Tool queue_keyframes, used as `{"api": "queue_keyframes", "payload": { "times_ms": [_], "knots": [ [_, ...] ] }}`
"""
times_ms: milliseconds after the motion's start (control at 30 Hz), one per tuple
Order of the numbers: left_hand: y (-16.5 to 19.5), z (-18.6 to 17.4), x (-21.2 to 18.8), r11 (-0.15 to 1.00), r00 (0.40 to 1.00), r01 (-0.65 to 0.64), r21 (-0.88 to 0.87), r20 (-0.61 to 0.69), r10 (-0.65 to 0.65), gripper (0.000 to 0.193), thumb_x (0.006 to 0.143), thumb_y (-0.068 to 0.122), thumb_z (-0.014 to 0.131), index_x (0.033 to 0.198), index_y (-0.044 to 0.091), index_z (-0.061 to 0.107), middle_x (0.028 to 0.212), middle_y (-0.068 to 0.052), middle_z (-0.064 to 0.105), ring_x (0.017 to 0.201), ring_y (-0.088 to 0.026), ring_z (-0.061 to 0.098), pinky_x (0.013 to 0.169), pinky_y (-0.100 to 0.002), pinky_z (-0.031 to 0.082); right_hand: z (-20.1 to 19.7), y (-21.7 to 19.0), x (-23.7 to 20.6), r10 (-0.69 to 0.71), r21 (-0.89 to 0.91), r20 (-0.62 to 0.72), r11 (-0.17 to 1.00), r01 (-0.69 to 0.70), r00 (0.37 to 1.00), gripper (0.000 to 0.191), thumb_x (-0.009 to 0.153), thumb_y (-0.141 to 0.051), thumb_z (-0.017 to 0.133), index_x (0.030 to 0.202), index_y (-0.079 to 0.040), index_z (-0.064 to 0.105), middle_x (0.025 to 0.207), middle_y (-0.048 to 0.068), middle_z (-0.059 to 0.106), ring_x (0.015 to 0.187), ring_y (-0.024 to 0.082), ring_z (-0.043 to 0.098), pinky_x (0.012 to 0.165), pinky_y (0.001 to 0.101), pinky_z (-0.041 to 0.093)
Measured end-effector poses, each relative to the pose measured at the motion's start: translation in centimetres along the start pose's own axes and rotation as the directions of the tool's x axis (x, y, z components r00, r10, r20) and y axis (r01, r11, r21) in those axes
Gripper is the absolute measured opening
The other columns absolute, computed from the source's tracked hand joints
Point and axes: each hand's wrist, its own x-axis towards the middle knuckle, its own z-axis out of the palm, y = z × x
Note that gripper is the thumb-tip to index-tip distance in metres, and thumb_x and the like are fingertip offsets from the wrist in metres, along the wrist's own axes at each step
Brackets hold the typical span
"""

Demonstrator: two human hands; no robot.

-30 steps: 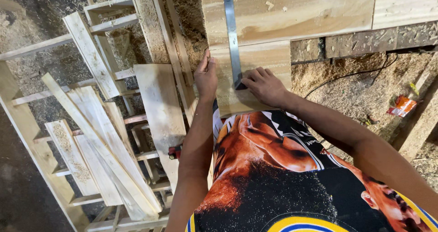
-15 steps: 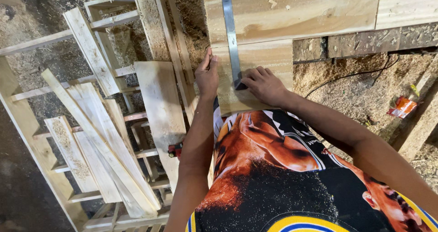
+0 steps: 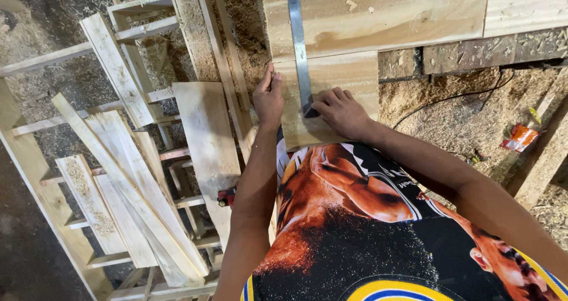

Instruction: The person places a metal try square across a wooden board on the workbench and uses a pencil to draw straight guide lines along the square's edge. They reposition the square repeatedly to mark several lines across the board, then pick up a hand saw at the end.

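Head view shows a ruler [image 3: 299, 44] lying lengthwise down a short board [image 3: 337, 94], its near end under the right hand [image 3: 340, 112], whose curled fingers press it flat, while the left hand [image 3: 269, 97], fingers extended, steadies the board's left edge.

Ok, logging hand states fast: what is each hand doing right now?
Left hand: fingers extended, pressed on the left edge of the wooden board, gripping nothing.
Right hand: fingers curled on the metal ruler, pinning it to the board.
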Motion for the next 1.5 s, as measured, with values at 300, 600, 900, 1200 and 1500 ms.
{"api": "queue_keyframes", "payload": {
  "times_ms": [300, 600, 900, 1200, 1500],
  "knots": [
    [2.2, 0.1, -0.7, 0.971, 0.977, 0.214, 0.103, -0.048, -0.21, 0.048, 0.099, 0.025, 0.062, 0.146, 0.018, 0.056, 0.151, -0.011, 0.059, 0.116, -0.027, 0.068, 0.091, -0.033, 0.054, 0.6, 0.1, 0.1, 0.001, 0.014, 0.023, 1.0, -0.002, 1.0, 0.04, 0.088, -0.021, 0.07, 0.126, -0.014, 0.062, 0.123, 0.012, 0.054, 0.117, 0.033, 0.051, 0.1, 0.0465, 0.045],
    [0.1, -0.1, -0.5, 0.995, 0.997, 0.066, 0.071, -0.038, -0.063, 0.046, 0.102, 0.02, 0.066, 0.147, 0.011, 0.057, 0.149, -0.015, 0.061, 0.128, -0.018, 0.063, 0.103, -0.028, 0.051, 0.6, -0.3, 0.0, 0.03, 0.012, 0.042, 0.999, -0.031, 0.999, 0.039, 0.086, -0.022, 0.07, 0.124, -0.015, 0.062, 0.122, 0.011, 0.055, 0.116, 0.033, 0.052, 0.097, 0.0474, 0.046],
    [-0.3, -0.4, -0.6, 0.994, 1.0, 0.023, 0.104, -0.021, -0.02, 0.046, 0.102, 0.018, 0.066, 0.147, 0.01, 0.057, 0.148, -0.014, 0.061, 0.131, -0.017, 0.061, 0.106, -0.028, 0.048, 0.9, -0.2, -0.3, 0.017, 0.004, 0.026, 1.0, -0.017, 1.0, 0.037, 0.088, -0.023, 0.07, 0.123, -0.016, 0.063, 0.124, 0.011, 0.056, 0.115, 0.033, 0.053, 0.095, 0.0471, 0.047],
    [-0.3, -0.4, -0.6, 0.994, 0.996, 0.08, 0.069, -0.038, -0.078, 0.048, 0.1, 0.022, 0.067, 0.146, 0.014, 0.057, 0.146, -0.014, 0.063, 0.127, -0.018, 0.064, 0.104, -0.03, 0.052, 0.3, -0.6, 0.0, 0.056, 0.004, 0.083, 0.998, -0.057, 0.995, 0.039, 0.088, -0.029, 0.07, 0.124, -0.016, 0.062, 0.125, 0.012, 0.055, 0.117, 0.032, 0.052, 0.099, 0.0477, 0.047],
    [1.9, -0.3, -1.0, 0.949, 0.974, 0.22, 0.227, -0.099, -0.202, 0.046, 0.104, 0.031, 0.063, 0.149, 0.024, 0.059, 0.132, -0.016, 0.079, 0.067, -0.01, 0.049, 0.057, -0.027, 0.043, -1.0, 3.5, 3.9, 0.197, -0.16, 0.072, 0.97, -0.184, 0.978, 0.094, 0.088, -0.069, 0.061, 0.159, -0.012, 0.036, 0.166, 0.017, 0.029, 0.157, 0.039, 0.015, 0.126, 0.0563, 0.014]
  ]
}}
